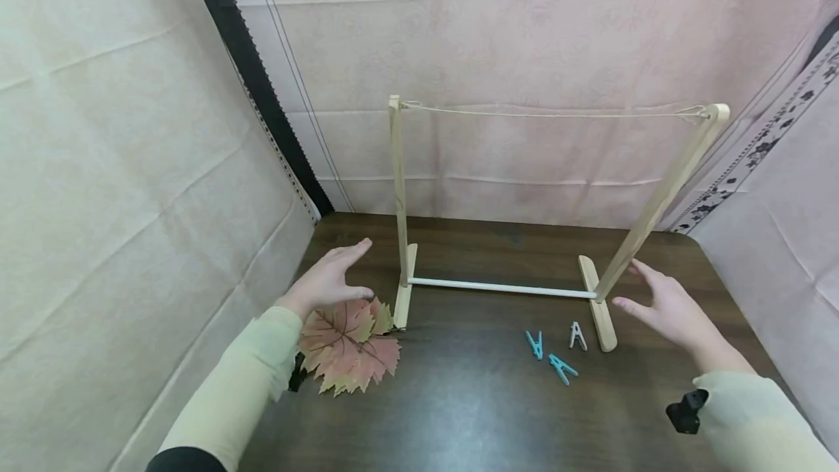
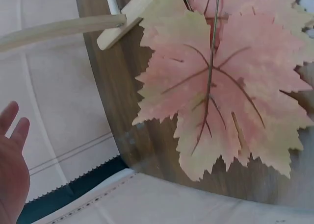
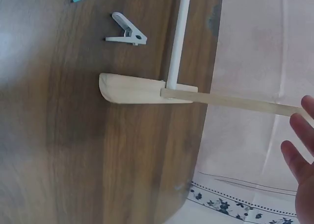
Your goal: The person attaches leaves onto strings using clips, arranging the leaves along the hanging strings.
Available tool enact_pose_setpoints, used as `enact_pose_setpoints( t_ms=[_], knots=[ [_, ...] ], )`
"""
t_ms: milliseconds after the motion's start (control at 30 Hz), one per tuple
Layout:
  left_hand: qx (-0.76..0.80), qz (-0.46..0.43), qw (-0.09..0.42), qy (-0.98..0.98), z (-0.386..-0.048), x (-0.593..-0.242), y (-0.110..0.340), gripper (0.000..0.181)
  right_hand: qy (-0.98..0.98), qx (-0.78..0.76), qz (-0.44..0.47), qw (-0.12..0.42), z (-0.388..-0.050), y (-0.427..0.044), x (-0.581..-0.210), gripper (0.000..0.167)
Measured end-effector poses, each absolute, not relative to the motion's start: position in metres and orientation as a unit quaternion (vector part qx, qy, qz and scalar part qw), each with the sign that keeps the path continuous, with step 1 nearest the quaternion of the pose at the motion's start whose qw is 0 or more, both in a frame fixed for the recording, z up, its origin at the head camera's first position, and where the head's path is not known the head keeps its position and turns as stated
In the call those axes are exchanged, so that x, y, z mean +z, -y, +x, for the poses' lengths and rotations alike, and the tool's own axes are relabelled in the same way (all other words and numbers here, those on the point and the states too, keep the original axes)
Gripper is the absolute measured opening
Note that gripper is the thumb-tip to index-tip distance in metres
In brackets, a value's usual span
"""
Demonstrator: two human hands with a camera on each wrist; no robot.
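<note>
A small wooden rack [image 1: 398, 188] stands on the table, with a string [image 1: 550, 114] tied between its two posts and a white rod [image 1: 498, 286] low down. My left hand [image 1: 333, 279] hovers left of the rack, fingers extended and holding nothing. Below it lie pink and pale green artificial leaves [image 1: 347, 348], large in the left wrist view [image 2: 221, 87]. Beside the rack's right post, my right hand [image 1: 668, 308] has its fingers spread and holds nothing; whether a fingertip touches the post cannot be told. Two blue clothespins [image 1: 535, 345] and a white clothespin [image 3: 128, 32] lie near the right foot.
The dark wooden table [image 1: 459, 414] is bounded by pale cloth walls [image 1: 557, 42] at the back and both sides. A dark band [image 1: 262, 86] runs along the back left corner. Patterned trim [image 1: 754, 151] edges the right corner.
</note>
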State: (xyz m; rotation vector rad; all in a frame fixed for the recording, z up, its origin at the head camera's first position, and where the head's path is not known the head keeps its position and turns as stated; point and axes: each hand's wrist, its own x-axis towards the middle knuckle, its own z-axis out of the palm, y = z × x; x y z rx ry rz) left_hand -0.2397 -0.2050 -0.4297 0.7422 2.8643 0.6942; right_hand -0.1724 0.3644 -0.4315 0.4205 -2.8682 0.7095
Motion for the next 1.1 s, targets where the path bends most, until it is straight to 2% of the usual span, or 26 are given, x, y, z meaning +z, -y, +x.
enact_pose_setpoints(
  t_ms=[300,767,900,1100],
  knots=[
    [0.263,0.217,0.065,-0.938,-0.234,-0.433,0.198,0.085,0.955,0.275,0.099,0.052,-0.168,-0.358,-0.439,0.083],
    [0.290,0.169,0.078,-0.939,-0.226,-0.455,0.199,0.052,0.960,0.260,0.103,-0.013,-0.162,-0.348,-0.469,0.090],
    [0.311,0.158,0.089,-0.933,-0.222,-0.464,0.199,0.049,0.960,0.260,0.107,-0.013,-0.162,-0.348,-0.473,0.086],
    [0.324,0.161,0.113,-0.925,-0.218,-0.476,0.197,0.046,0.957,0.260,0.129,-0.010,-0.162,-0.346,-0.479,0.069]
  ],
)
